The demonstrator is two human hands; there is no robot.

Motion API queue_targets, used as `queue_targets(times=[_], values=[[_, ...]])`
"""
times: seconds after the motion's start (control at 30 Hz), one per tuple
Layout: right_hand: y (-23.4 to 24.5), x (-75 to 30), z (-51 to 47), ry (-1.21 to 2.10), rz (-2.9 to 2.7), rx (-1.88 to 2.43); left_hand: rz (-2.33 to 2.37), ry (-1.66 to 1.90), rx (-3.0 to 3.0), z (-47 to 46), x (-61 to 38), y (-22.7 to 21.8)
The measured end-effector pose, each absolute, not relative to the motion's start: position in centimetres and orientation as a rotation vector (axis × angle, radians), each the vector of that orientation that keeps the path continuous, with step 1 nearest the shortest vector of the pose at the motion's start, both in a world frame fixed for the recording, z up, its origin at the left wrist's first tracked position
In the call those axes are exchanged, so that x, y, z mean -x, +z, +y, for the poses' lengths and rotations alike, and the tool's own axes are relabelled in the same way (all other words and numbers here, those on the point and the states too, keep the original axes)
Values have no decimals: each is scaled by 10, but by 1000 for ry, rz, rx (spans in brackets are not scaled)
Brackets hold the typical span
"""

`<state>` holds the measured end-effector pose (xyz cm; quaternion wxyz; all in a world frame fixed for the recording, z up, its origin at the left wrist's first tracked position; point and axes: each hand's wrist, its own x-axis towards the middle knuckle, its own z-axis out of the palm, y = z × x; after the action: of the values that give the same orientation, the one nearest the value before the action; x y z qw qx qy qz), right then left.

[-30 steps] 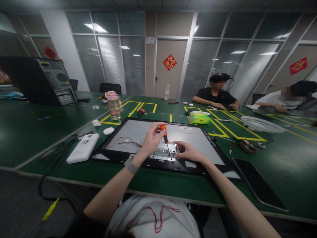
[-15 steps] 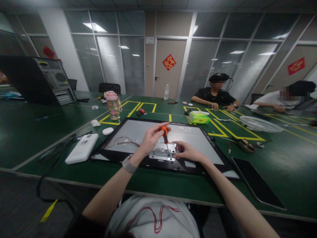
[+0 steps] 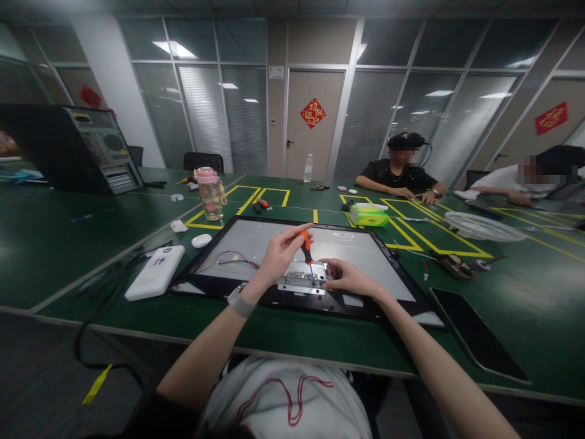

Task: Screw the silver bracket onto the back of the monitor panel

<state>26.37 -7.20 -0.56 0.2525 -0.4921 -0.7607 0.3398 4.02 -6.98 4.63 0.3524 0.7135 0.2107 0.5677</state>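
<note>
A monitor panel [image 3: 365, 256] lies flat on the green table [image 3: 91, 244], back side up, with a black frame and a grey metal rear. My left hand [image 3: 280, 253] is closed around an orange-handled screwdriver [image 3: 305, 244] held upright, its tip down on a small metal bracket [image 3: 301, 281] at the panel's near edge. My right hand [image 3: 343, 275] rests on the bracket just right of the tip, fingers curled in a pinch; what they pinch is hidden. Thin red and white wires [image 3: 233, 259] lie on the panel to the left.
A white box [image 3: 155, 272] lies left of the panel, with a pink-lidded bottle [image 3: 210, 194] and a computer case [image 3: 86, 149] behind. A green tissue pack [image 3: 368, 215], a white fan grille [image 3: 479, 227] and a dark phone [image 3: 475, 332] sit right. Two people sit across the table.
Both hands stay at the bracket; the left-hand fingers have shifted on the screwdriver handle. The view has shifted slightly.
</note>
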Motion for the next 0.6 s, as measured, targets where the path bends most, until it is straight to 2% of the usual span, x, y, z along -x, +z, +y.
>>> queue_targets(times=[0.13, 0.33, 0.5, 0.6], values=[[-4, -263, -73, 910, -2077, 1345, 732, 1612, -1869, -69, -39, 47], [-4, -264, -73, 917, -2083, 1347, 524, 1400, -1800, -65, -37, 49], [-4, -264, -73, 919, -2080, 1340, 731, 1597, -1900, -68, -38, 49], [-6, -264, -72, 925, -2080, 1348, 656, 1546, -1959, -70, -39, 50]])
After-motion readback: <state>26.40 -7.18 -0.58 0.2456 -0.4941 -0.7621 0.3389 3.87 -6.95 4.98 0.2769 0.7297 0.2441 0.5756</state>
